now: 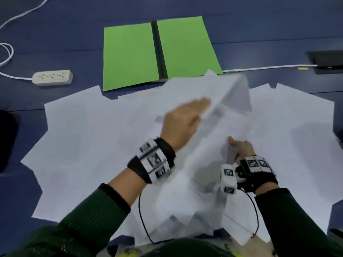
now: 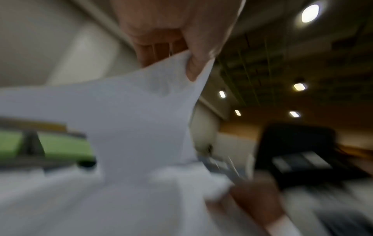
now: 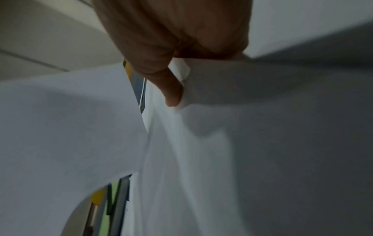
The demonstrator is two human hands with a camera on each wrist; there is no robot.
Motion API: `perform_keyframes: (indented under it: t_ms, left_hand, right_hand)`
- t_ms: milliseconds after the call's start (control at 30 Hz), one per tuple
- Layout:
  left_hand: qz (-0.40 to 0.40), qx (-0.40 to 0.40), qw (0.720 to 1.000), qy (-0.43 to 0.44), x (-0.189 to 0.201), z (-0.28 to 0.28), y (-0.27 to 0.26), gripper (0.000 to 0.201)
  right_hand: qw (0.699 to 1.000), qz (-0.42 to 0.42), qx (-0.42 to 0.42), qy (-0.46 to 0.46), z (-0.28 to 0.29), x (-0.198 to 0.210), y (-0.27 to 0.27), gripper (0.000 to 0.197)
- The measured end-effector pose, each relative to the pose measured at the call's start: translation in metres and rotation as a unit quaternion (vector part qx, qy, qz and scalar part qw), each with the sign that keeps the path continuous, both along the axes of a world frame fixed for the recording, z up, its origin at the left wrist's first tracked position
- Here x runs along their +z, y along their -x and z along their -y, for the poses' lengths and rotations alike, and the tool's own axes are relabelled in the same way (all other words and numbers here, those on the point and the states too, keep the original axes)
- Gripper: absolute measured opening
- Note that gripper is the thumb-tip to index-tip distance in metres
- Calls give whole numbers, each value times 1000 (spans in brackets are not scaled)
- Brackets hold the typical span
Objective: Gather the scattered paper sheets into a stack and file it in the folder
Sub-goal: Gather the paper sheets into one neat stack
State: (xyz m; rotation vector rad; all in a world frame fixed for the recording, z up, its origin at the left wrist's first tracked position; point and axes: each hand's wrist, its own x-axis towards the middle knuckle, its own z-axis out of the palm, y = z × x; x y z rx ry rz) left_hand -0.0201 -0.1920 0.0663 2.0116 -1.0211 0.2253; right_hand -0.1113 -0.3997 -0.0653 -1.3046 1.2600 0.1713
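While loose paper sheets (image 1: pixel 92 145) cover the near half of the blue worktop (image 1: pixel 55 34), both hands pinch lifted sheets: left hand (image 1: pixel 182 123) raises one, right hand (image 1: pixel 241 148) another. Beyond, at mid-worktop, the green folder (image 1: pixel 130 56) lies open.

Head view looks down; both wrist views look up closely, sharing the paper sheets (image 1: pixel 104 138) and green folder (image 1: pixel 130 56).
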Motion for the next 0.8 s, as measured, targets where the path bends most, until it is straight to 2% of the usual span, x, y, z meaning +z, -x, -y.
perform_keyframes:
  t_ms: [33,100,133,200,233,267,333,367,400,433,467,533,567,600,633,700,733,800]
  left_hand:
    - [31,-11,998,-46,-17,3,7,40]
    - [19,-85,987,-136,-49,3,42,34]
    - [4,-112,979,-169,-63,1,58,33]
    - [-25,-182,950,-251,-79,1,62,37]
    - [-24,-207,936,-284,-87,0,59,39]
    - [-46,-233,910,-341,-92,-1,60,39]
    - [-153,-261,825,-477,-93,-2,62,36]
    - [-198,-273,799,-498,-89,-2,61,39]
    - [-229,-275,796,-489,-86,-1,59,45]
    - [-259,-265,804,-465,-83,-1,56,51]
    - [-288,-232,824,-428,-82,-1,50,54]
    - [-302,-83,899,-307,-80,2,29,50]
    - [-293,13,921,-256,-81,1,16,47]
    - [-290,105,920,-243,-83,-1,3,46]
    - [-298,186,897,-267,-84,-5,-11,50]
    - [-351,304,817,-341,-91,-20,-37,65]
    - [-377,340,779,-367,-92,-29,-48,75]
    - [-416,376,733,-384,-101,-51,-61,94]
  right_hand:
    - [1000,4,-3,19,-1,-2,2,18]
    - [999,-2,0,48,-3,3,5,23]
    - [999,-11,7,46,-6,9,7,19]
    - [999,-13,7,29,-6,13,8,7]
    - [1000,5,-12,1,-6,15,8,9]
    - [998,43,-40,-36,-7,18,8,23]
    - [979,130,-107,-116,-9,23,11,59]
    - [973,148,-128,-126,-10,24,12,67]
    - [973,142,-133,-121,-11,24,11,71]
    - [980,127,-116,-104,-14,25,10,70]
    - [990,99,-82,-58,-17,23,9,62]
    - [996,53,-45,47,-16,16,6,27]
    - [996,43,-41,69,-13,13,7,24]
    - [995,40,-39,78,-9,9,8,27]
    - [995,44,-40,81,-6,8,12,28]
    - [993,51,-40,96,5,4,22,12]
    - [993,53,-37,101,11,4,28,20]
    - [991,46,-42,118,27,1,36,67]
